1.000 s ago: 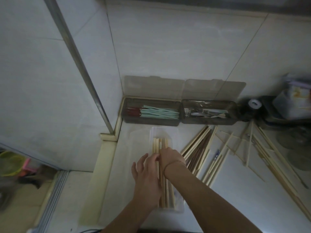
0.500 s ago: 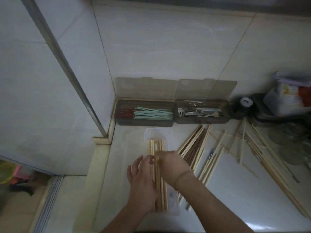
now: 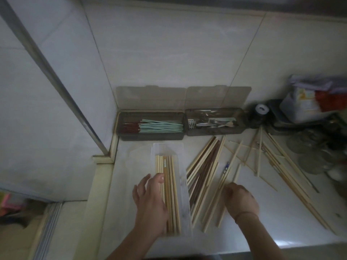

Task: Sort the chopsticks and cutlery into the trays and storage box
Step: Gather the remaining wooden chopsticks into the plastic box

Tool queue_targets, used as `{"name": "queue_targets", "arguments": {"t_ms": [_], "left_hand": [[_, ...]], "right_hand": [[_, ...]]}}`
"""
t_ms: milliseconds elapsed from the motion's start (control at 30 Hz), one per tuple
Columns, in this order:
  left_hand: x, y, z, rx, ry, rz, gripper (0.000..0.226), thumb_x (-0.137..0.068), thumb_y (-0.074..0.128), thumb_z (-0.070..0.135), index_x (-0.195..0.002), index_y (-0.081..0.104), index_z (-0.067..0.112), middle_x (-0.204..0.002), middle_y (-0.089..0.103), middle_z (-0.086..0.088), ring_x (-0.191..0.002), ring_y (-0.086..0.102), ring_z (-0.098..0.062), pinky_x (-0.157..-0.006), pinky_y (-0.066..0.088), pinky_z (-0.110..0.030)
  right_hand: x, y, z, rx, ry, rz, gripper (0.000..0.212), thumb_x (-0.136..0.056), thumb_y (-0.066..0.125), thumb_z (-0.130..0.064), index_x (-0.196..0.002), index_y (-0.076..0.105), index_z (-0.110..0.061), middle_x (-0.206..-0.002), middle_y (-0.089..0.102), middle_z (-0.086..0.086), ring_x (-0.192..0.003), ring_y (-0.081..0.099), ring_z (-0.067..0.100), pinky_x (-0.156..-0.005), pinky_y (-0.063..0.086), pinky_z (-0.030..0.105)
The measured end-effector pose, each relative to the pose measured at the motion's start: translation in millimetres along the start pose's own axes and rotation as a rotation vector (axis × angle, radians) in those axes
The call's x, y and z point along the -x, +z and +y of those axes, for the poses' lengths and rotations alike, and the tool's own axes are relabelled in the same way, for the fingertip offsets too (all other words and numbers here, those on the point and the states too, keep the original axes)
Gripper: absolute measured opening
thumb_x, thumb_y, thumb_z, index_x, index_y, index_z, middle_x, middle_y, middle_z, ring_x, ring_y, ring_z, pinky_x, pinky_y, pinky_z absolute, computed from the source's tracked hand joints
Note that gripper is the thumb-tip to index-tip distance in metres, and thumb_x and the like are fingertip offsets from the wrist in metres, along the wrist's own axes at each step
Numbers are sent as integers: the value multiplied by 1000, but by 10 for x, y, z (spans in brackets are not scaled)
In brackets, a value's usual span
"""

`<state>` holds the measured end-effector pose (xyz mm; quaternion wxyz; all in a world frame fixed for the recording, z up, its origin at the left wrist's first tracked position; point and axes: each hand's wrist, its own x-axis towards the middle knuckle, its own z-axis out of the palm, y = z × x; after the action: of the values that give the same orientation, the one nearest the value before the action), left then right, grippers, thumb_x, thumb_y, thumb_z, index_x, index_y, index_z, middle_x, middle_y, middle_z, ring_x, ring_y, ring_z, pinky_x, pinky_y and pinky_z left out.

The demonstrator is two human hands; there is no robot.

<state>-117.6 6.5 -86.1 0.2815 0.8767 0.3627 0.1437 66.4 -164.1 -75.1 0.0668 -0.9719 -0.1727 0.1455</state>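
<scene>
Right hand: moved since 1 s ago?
Yes. The right hand has left the clear tray and moved right, onto the loose chopsticks beside it.

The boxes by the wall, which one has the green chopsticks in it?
The left dark box, in the corner. It holds green chopsticks with dark red ends. The right dark box holds metal cutlery instead.

The left hand [image 3: 150, 201] rests on chopsticks [image 3: 171, 194] in the clear tray [image 3: 184, 186]; the right hand [image 3: 241, 200] touches loose chopsticks [image 3: 212, 199].
</scene>
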Motion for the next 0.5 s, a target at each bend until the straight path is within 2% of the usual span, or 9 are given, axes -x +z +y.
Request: {"name": "queue_targets", "arguments": {"t_ms": [100,233,333,433,500], "left_hand": [[-1,4,-9,-2,21,16,86,-58,51,-23,-128,41,25,-118,51,8,-133,32,-24,-106,33,-60],[0,-7,1,0,9,14,83,-60,52,-23,-128,44,24,-119,52,8,-134,31,-23,-106,34,-60],[2,-18,11,23,3,19,83,-62,51,-23,-129,41,26,-120,51,9,-135,29,-21,-107,33,-60],[5,-22,12,48,27,39,84,-62,49,-23,-129,39,27,-120,52,8,-134,31,-22,-107,34,-59],[4,-24,6,68,37,52,80,-64,47,-20,-129,41,26,-120,54,7,-134,32,-22,-106,35,-58]], "right_hand": [[5,7,-15,63,-3,-29,20,-97,38,-36,-96,52,-22,-76,48,-2,-68,46,22,-58,37,26],[1,-45,-31,40,39,-68,20,-97,43,-34,-99,53,-17,-77,51,2,-66,46,24,-59,38,27],[68,-192,-62,48,24,-65,16,-93,49,-28,-83,57,-19,-69,53,-2,-61,50,16,-56,41,24],[144,-430,-263,-128,-154,108,25,-90,52,-12,-67,58,-19,-60,54,-4,-53,50,9,-47,36,21],[206,-556,-538,-337,-373,293,21,-82,57,-2,-67,64,-15,-64,61,-3,-56,55,10,-51,45,21]]}}
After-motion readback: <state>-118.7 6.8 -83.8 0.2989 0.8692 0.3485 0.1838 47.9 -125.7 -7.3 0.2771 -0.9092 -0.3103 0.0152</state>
